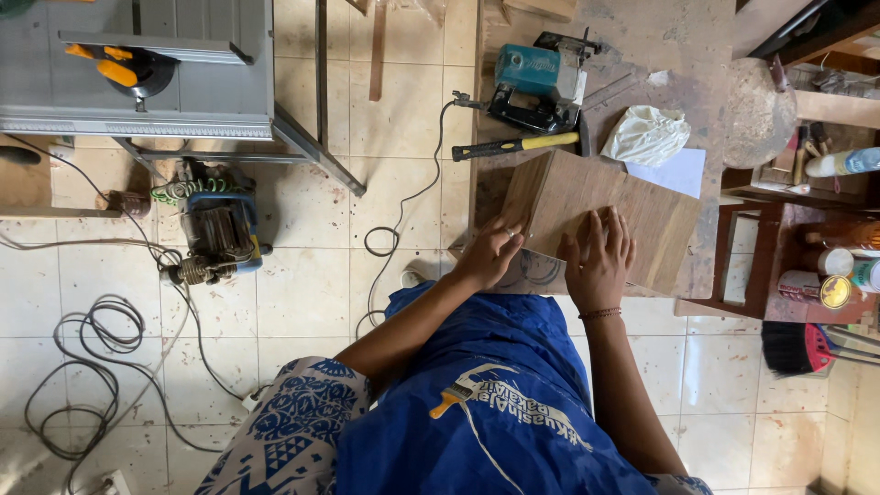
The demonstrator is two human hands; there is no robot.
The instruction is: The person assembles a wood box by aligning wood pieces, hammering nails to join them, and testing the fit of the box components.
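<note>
A square wooden box point(610, 211) of plain brown boards rests on the dusty workbench point(678, 46). My left hand point(490, 254) presses against the box's near left side, fingers curled on its edge. Flat on the box's top lies my right hand point(598, 259), fingers spread, a thin bracelet at the wrist. Neither hand holds a tool. Behind the box on the bench lie a hammer with a yellow and black handle point(518, 146) and a teal circular saw point(541, 81).
A crumpled white cloth point(646, 134) and a white sheet point(676, 170) lie right of the saw. A grey table saw point(137, 69) stands at upper left, a blue compressor point(215, 229) and cables point(92, 367) on the tiled floor. Tins and a shelf point(825, 275) crowd the right.
</note>
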